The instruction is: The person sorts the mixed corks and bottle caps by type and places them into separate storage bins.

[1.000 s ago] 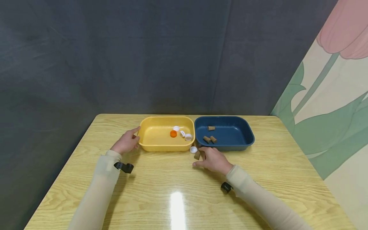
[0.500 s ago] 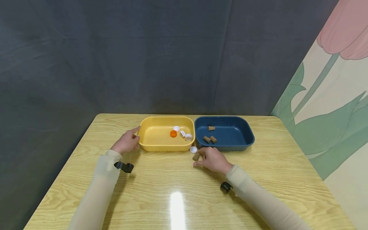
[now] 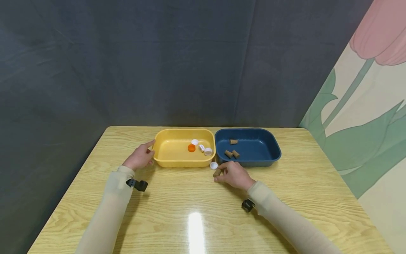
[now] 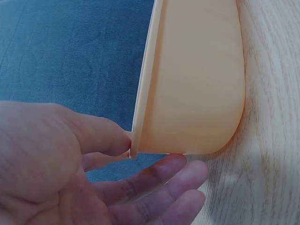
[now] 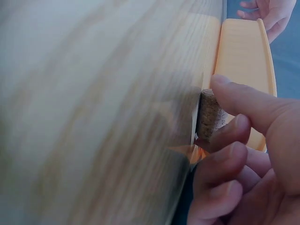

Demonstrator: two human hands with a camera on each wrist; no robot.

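My left hand [image 3: 139,156] is at the left end of the yellow bin [image 3: 184,163]. In the left wrist view, its thumb and a finger pinch the rim's corner, and the other fingers spread loosely below. My right hand [image 3: 235,175] is low over the table in front of the blue bin [image 3: 253,163]. Its thumb and index finger are at either side of a brown cork [image 5: 209,115], pinching it near the table. A white bottle cap [image 3: 214,165] lies just beyond that cork, by the meeting corners of the bins.
Inside the yellow bin are several white caps [image 3: 207,151] and an orange cap [image 3: 191,147]. Three corks [image 3: 233,141] lie in the blue bin. The bins stand side by side on the wooden table [image 3: 177,197], before a dark curtain [image 3: 177,63].
The right thumb has drawn slightly in toward the cork, and the cork has shifted and turned a little. My left hand and both bins have stayed in place.
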